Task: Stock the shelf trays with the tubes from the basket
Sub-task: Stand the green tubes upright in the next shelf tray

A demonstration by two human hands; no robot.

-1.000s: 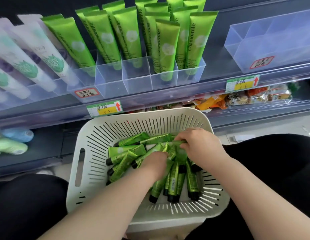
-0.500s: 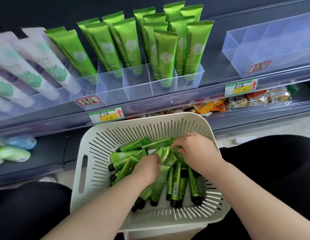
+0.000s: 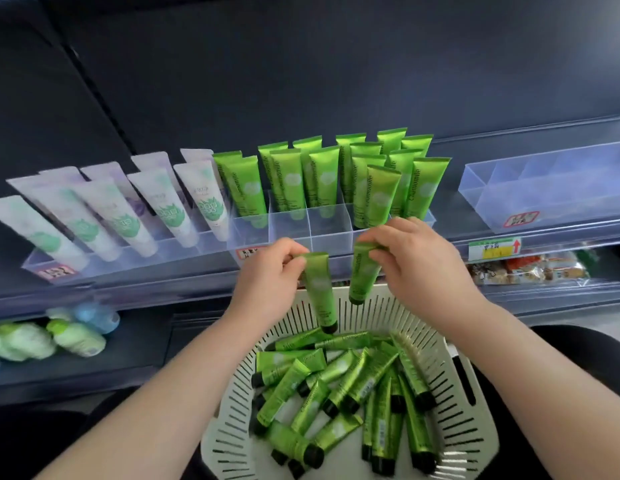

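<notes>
With one tube [image 3: 319, 289] pinched by the left hand [image 3: 267, 275] and a second tube [image 3: 364, 275] by the right hand [image 3: 416, 268], the leaning shelf tubes [image 3: 322, 178] could get knocked over during slotting tbh.

Dark navy back panel [image 3: 336, 64] above shelf edge [image 3: 128, 289]; snack packets [image 3: 526, 271] lower shelf right; bottles [image 3: 76, 336] lower left.

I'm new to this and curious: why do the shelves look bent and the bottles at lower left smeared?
Head view: the wide-angle lens bows the shelf rail; the bottles sit near the frame's edge and are blurred; the loose tubes look fairly sharp.
</notes>
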